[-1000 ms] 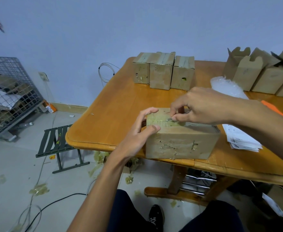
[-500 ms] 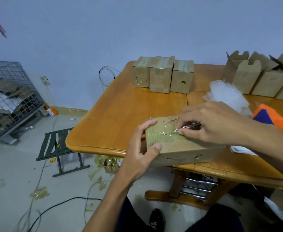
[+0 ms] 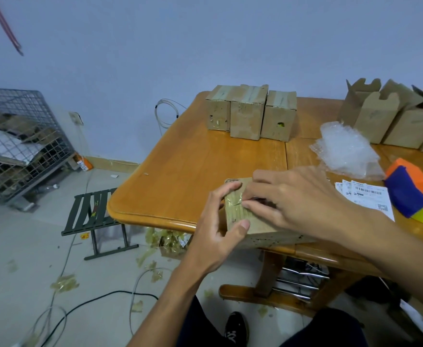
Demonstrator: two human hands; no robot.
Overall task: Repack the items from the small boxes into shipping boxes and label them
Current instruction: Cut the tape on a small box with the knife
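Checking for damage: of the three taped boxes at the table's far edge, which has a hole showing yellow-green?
The rightmost box of that row: only its front shows a bright yellow-green spot, low down.

Dark trousers [image 3: 325,331], black shoe [image 3: 236,328]

A wire-mesh cage [image 3: 17,146] holding flattened cardboard stands by the left wall. Between it and the wooden table [image 3: 192,176] sits a dark green folding stool [image 3: 95,211] — cables [image 3: 120,292] and tape scraps [image 3: 65,283] litter the floor.
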